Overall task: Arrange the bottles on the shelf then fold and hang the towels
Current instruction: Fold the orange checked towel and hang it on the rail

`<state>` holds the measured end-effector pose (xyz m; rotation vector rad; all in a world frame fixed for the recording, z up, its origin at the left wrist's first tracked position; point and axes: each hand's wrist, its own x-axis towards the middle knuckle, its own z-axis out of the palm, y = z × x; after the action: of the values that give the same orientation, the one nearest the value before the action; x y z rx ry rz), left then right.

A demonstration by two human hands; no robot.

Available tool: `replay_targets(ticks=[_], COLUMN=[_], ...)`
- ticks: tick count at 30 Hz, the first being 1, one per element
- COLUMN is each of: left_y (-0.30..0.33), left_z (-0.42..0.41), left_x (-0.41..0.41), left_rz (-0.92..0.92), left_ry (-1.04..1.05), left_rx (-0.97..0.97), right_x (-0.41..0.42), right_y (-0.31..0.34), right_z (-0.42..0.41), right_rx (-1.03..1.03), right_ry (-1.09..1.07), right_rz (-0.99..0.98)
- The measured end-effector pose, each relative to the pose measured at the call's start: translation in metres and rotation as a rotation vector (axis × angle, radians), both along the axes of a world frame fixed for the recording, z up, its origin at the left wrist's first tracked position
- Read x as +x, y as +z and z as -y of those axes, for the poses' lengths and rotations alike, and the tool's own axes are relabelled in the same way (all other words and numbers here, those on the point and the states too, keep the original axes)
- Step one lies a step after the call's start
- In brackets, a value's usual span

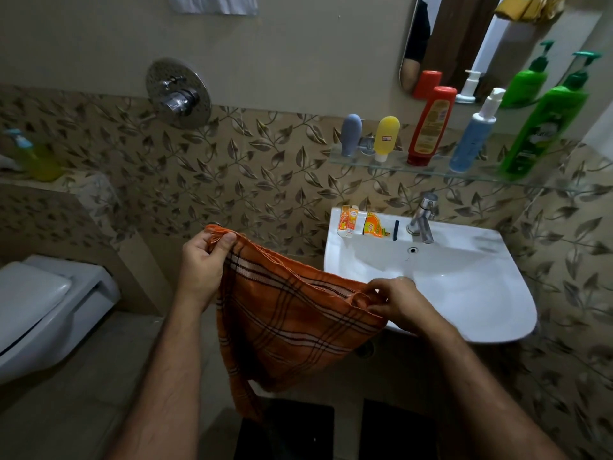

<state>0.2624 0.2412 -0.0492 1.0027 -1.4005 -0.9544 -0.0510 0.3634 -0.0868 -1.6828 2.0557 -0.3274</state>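
Two bare forearms reach up from six o'clock, and between them hangs an orange plaid cotton towel (285, 313), held out in the air in front of the basin. At nine o'clock of the cloth the left hand (204, 267) pinches one fringed corner between thumb and curled fingers; at three o'clock the right hand (403, 302) pinches the opposite top edge, over the front rim of the white ceramic washbasin (497, 313). Its lower half sags unevenly, one tail trailing toward six o'clock, so a fold made now would likely come out skewed, and a loosened pinch on the bunched corner could drop it to the floor. Farther back, at two o'clock, five bottles, grey, yellow, red, blue-and-white pump and green pump, stand in a row on the clear glass wall shelf (428, 169), judged already arranged; a swing of the cloth that high could knock them over. At eleven o'clock, a chrome shower valve (178, 93) sits on the leaf-patterned tiled wall.
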Motion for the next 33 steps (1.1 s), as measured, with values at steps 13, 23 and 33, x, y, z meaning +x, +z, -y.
replay_targets(ticks=[13, 23, 33], left_y=[-0.028, -0.064, -0.031], left_z=[0.006, 0.003, -0.003], left_x=[0.027, 0.030, -0.005], left_rz=[0.111, 0.255, 0.137], left_ry=[0.100, 0.341, 0.358], left_rx=[0.057, 0.101, 0.043], right_x=[-0.004, 0.002, -0.021], right_y=[0.030, 0.072, 0.071], right_z=[-0.002, 0.001, -0.003], right_rx=[0.259, 0.162, -0.032], right_ry=[-0.364, -0.400, -0.481], right_rz=[0.213, 0.547, 0.887])
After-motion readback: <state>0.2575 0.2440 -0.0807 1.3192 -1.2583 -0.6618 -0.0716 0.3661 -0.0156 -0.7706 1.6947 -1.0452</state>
